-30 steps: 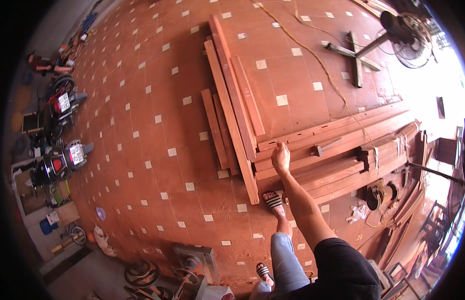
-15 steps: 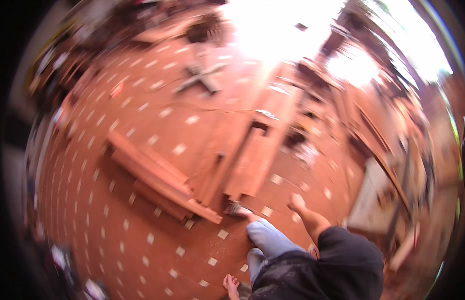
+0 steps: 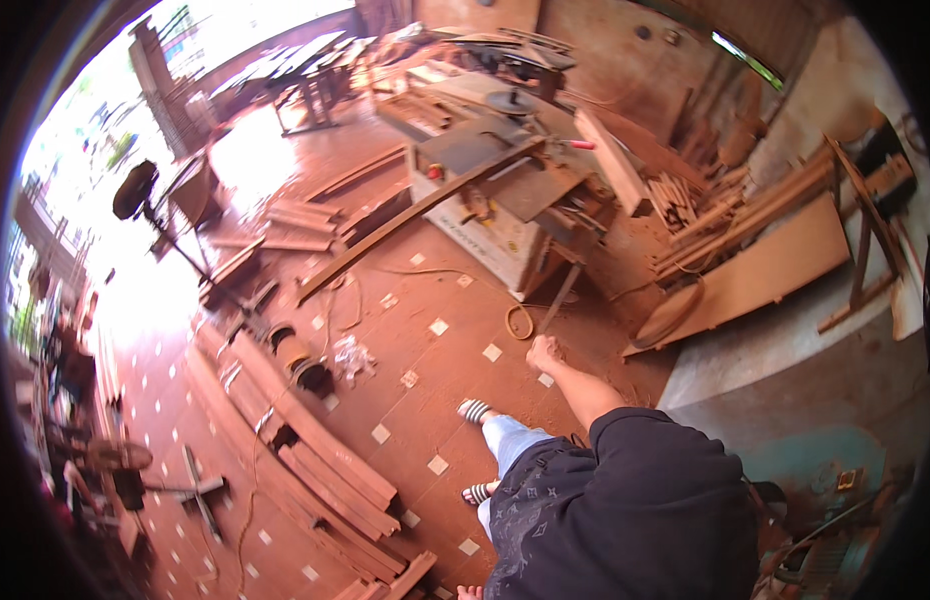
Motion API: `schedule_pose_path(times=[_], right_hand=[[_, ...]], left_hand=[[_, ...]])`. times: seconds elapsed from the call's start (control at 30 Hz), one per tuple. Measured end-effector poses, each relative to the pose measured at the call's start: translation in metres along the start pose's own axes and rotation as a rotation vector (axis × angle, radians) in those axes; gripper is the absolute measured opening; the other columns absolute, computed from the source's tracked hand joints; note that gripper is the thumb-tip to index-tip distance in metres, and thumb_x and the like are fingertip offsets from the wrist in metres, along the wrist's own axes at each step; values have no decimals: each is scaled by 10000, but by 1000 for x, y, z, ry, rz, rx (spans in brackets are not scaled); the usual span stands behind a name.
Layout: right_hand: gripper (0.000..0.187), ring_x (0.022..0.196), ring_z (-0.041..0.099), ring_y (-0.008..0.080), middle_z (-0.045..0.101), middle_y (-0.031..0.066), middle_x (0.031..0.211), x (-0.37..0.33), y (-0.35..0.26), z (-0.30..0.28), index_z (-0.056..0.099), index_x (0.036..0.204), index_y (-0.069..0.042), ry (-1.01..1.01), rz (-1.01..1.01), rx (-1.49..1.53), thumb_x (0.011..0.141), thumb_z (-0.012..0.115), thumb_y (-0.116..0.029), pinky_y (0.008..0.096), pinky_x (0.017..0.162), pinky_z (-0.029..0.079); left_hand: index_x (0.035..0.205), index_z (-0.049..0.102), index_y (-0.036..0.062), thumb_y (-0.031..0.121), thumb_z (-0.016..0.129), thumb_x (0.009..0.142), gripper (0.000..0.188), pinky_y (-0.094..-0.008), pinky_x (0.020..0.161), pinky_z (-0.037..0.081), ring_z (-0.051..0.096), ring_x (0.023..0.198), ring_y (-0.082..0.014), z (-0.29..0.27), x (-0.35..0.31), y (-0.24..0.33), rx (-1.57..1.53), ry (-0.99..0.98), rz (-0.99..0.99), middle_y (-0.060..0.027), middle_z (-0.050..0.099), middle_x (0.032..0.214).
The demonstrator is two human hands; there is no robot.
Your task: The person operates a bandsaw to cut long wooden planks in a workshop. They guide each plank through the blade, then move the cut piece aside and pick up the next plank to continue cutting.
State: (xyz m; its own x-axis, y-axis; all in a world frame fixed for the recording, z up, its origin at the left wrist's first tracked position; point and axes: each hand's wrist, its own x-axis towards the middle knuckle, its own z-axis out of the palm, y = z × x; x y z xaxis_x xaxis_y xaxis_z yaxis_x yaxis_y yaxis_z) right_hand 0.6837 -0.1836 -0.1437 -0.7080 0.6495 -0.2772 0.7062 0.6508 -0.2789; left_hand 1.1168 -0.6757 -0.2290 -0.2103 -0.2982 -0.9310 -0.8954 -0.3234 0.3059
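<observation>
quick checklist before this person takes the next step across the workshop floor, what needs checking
1. Right hand free: ok, closed loosely on nothing, swinging at the side.
2. Left hand: cannot tell, out of view.
3. Footing: not ok, striped sandals on tiled floor dusted with sawdust.
4. Cable looped on the floor just ahead: not ok, trip risk.
5. Stacked planks to the left: ok, apart from the feet.
6. Table saw ahead: cannot tell whether it runs.

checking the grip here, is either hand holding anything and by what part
Nothing is held: the one hand in view hangs loosely closed and empty above the tiled floor.
</observation>
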Motion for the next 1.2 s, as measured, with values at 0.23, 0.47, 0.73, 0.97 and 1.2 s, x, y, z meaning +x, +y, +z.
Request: schedule_pose_path(times=[0.23,0.47,0.73,0.97,1.2], right_hand=[[160,1050,613,461,617,246,1052,218,111,-176,577,987,-14,874,-101,221,913,637,-144,555,937,501],[657,1346,524,416,557,234,1405,461,147,-322,539,1351,15,700,206,-9,866,801,-343,531,1123,451],[917,1319,571,427,572,326,1379,597,199,-308,454,1427,112,484,252,223,801,883,-402,471,1106,490],[789,1008,743,312,731,296,1141,551,237,-352,663,1179,131,75,119,853,803,839,-540,405,746,593],[697,1145,703,253,733,181,1272,427,273,-412,711,1304,40,-80,177,1137,939,702,-554,373,1017,522]], left_hand=[[1387,583,115,451,656,1012,508,-425,771,538,661,949,-242,105,10,139,322,-56,172,-81,657,1178],[1377,597,104,425,659,1016,487,-405,736,548,673,909,-234,302,-7,242,480,-84,282,-77,668,1149],[1365,614,91,397,661,1021,463,-382,695,558,687,863,-225,415,-21,299,633,-137,445,-74,681,1115],[1351,637,81,376,665,1022,443,-364,665,561,698,819,-219,428,-40,326,685,-135,469,-68,699,1085],[1360,653,9,416,680,1001,543,-369,688,592,749,856,-245,460,-80,378,794,-92,502,-100,732,1113]])
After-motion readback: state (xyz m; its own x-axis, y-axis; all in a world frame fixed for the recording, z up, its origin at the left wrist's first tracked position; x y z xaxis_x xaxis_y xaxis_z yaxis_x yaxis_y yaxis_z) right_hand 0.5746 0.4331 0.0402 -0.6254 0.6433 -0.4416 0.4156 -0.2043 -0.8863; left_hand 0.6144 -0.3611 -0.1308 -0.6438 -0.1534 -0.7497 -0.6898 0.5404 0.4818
